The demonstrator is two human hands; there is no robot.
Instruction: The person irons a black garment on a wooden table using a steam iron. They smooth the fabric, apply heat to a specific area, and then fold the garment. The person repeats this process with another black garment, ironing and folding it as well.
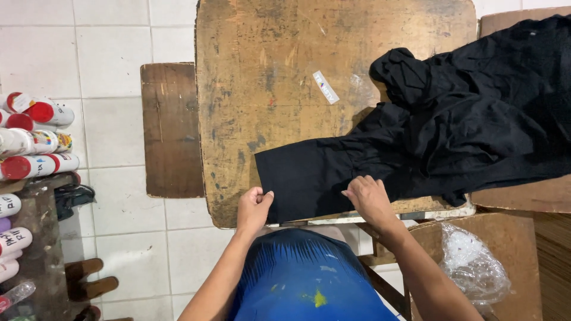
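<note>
Black garment (416, 131) under both hands' grip

A worn wooden desk (262, 89) carries a small white sticker (325, 87). Left of the desk stands a dark wooden board (171, 131); farther left, red-capped white bottles (35, 139). Right of the desk lies a crumpled clear plastic bag (473, 261).

Two hands (254, 208) (369, 199) are touching one black garment (416, 137) lying on one counter (267, 71) bearing one sticker (325, 87).
</note>
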